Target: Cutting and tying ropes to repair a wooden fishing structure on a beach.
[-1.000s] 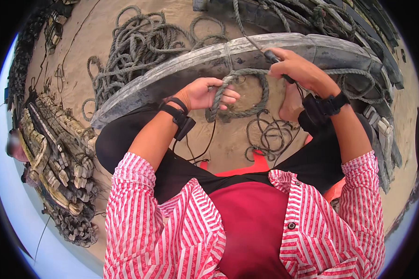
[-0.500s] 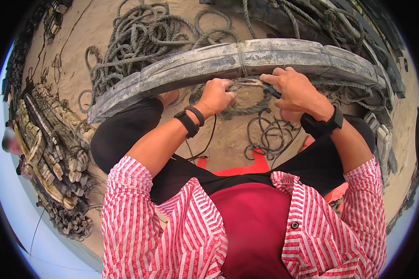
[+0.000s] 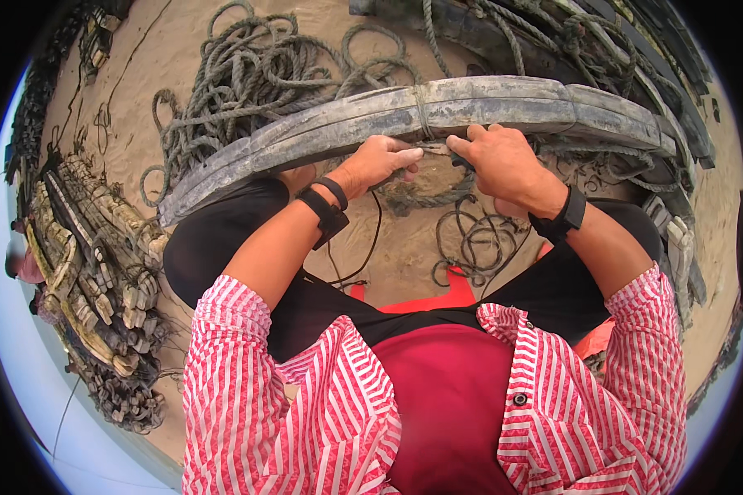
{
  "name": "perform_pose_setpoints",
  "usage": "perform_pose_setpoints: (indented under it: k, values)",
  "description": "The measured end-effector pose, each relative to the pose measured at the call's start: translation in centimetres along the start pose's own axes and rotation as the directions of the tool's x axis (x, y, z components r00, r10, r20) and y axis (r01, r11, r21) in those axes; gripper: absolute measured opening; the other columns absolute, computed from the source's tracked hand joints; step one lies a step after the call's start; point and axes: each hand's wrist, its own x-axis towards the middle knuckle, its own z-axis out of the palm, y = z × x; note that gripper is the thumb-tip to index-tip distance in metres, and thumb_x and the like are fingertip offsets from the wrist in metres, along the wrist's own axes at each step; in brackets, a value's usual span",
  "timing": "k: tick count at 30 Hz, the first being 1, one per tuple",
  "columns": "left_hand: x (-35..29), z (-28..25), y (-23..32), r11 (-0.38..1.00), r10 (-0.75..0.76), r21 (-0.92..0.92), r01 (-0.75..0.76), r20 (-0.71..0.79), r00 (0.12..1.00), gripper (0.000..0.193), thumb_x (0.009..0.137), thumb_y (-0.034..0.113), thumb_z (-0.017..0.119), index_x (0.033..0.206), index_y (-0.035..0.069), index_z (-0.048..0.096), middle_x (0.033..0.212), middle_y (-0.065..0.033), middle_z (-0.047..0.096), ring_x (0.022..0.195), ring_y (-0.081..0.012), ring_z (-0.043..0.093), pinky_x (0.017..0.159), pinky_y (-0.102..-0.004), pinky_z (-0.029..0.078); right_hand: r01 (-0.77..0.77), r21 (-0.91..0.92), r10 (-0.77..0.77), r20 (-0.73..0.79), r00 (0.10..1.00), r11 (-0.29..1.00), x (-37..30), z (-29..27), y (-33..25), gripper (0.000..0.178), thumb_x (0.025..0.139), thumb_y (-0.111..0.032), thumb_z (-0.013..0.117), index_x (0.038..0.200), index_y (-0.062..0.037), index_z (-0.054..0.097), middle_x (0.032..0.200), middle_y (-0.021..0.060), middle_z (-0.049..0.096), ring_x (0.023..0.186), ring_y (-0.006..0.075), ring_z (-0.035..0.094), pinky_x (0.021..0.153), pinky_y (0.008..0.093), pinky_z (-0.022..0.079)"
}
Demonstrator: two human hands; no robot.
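Observation:
A long, weathered grey beam [image 3: 338, 125] of bundled lengths lies across in front of me, over my bent knees. Thin cord [image 3: 422, 111] is tied round its middle. Just below that tie, a short stretch of frayed rope [image 3: 436, 149] runs between my hands. My left hand [image 3: 377, 162] is closed, thumb and fingers pinching at the rope's left end. My right hand [image 3: 504, 165] is curled round a dark-handled tool [image 3: 464, 166], mostly hidden by the fingers; its index finger and thumb meet the rope's right end. The tool's working end cannot be made out.
A heap of thick grey-green rope [image 3: 248, 74] lies on sand beyond the beam. Thin dark line [image 3: 479, 239] is coiled between my legs, near a red-orange piece [image 3: 429, 301]. Bundled floats and netting [image 3: 91, 272] are piled at left; more beams and ropes [image 3: 590, 49] lie far right.
My right hand has shifted left and a little down, and the tool's handle shows less. My left thumb now stretches out toward the right. The beam sits slightly lower in view.

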Motion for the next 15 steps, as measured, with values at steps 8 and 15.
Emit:
perform_pose_setpoints:
  k: [8,15]
  values:
    - [-0.1,-1.3,-0.9,0.728,-0.134,-0.553,0.406,0.465,0.875,0.046,0.107,0.034,0.034,0.127,-0.004,0.050,0.117,-0.0222,0.065,0.099,-0.0284,0.069,0.079,-0.0375,0.055,-0.154,0.152,0.150,0.039,0.988,0.976,-0.2,-0.8,-0.6,0.050,0.071,-0.007,0.069,0.120,-0.0116,0.065,0.095,0.0145,0.065,0.089,0.0356,0.066,0.075,0.0461,0.054]
    - [-0.1,-1.4,-0.1,0.801,-0.045,-0.552,0.234,0.334,0.942,0.040,0.105,0.034,0.046,0.113,-0.003,0.058,0.100,-0.0170,0.071,0.080,-0.0182,0.071,0.062,-0.0287,0.055,-0.288,0.419,0.225,0.195,0.955,0.861,1.2,-1.2,1.0,0.059,0.070,-0.007,0.066,0.128,-0.0144,0.065,0.104,0.0148,0.066,0.095,0.0348,0.066,0.078,0.0449,0.053]
